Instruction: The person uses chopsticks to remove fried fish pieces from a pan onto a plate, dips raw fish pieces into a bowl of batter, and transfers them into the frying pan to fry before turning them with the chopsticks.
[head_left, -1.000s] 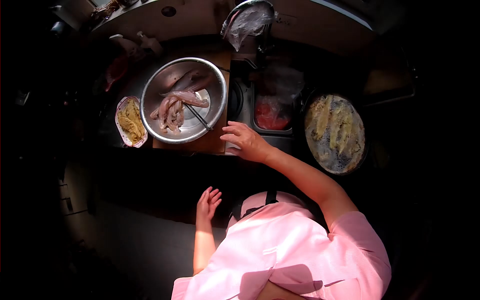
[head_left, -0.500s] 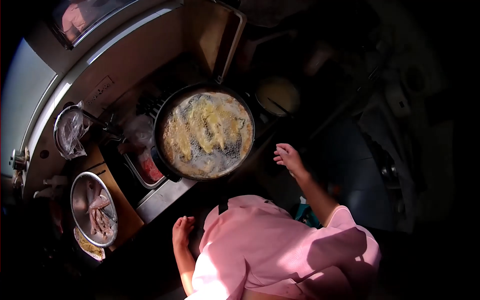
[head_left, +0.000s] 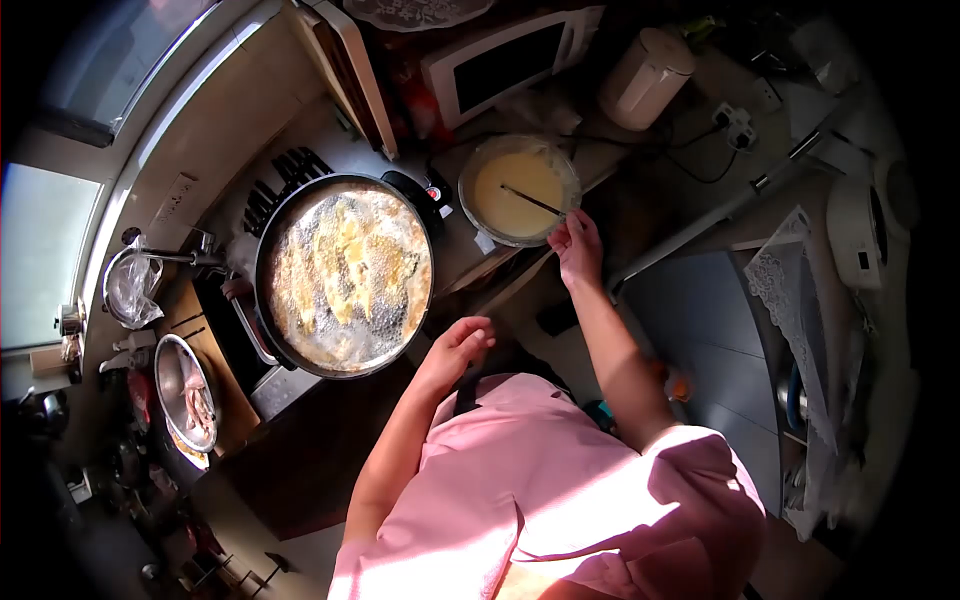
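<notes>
My right hand (head_left: 577, 250) is at the near rim of a bowl of pale batter (head_left: 515, 215). Its fingers pinch the end of dark chopsticks (head_left: 532, 199), whose other end rests in the batter. My left hand (head_left: 458, 352) is in front of my body with its fingers curled in, and nothing shows in it. To its upper left, a large round pan (head_left: 262, 285) holds bubbling oil with several yellow battered pieces (head_left: 345, 255) frying in it.
A metal bowl (head_left: 168, 372) with raw pale meat stands at the left, near the sink faucet (head_left: 185, 257). Behind the batter are a microwave (head_left: 510, 60) and a white kettle (head_left: 648, 80). Cables run along the counter. A lace-edged cloth (head_left: 795, 300) hangs at right.
My right hand has moved up to the batter bowl and taken hold of the chopsticks. My left hand has risen rightward, still curled. The view has turned right and brightened.
</notes>
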